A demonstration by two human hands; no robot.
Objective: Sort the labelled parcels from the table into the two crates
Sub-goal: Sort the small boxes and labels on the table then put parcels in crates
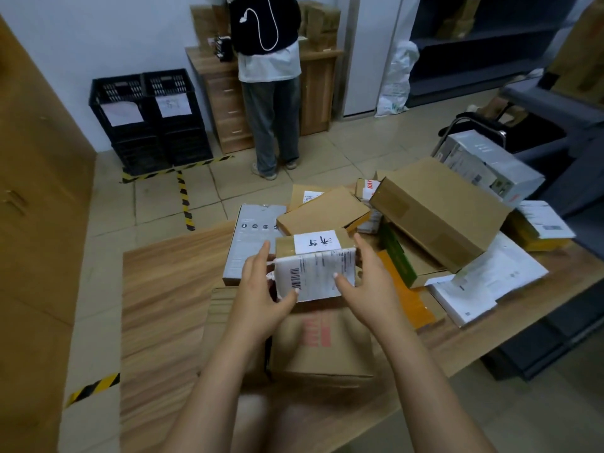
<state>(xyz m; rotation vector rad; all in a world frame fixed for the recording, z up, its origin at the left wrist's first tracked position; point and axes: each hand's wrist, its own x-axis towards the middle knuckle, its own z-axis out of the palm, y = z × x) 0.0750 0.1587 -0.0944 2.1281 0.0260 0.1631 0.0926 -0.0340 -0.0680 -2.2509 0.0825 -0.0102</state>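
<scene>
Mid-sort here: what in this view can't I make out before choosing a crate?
- Head view: the shipping label print on the small parcel is too small and blurred to read; the left hand and right hand cover its ends.
- Paper signs on the crates: too far and faint to read; their walls hide the insides.
- Red print on the big box under the hands: blurred.

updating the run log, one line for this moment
parcel | left hand: grips it | right hand: grips it | crates: far ahead left
</scene>
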